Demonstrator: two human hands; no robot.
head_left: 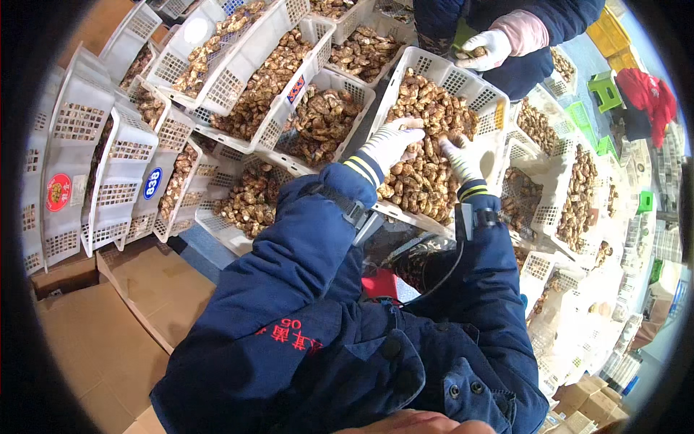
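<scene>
A white perforated crate full of small brown mushrooms lies in front of me. Both my hands wear white gloves and are over this pile. My left hand is at the crate's left side, fingers stretched to the right and thumb apart, with nothing plainly held. On the right, my right hand has its fingers bent around a mushroom at the top of the heap. Its palm side is hidden.
Across the crate, another person's gloved hand holds something small. More mushroom crates stand at left, some stacked, and others at right. Flattened cardboard lies lower left. A green stool stands far right.
</scene>
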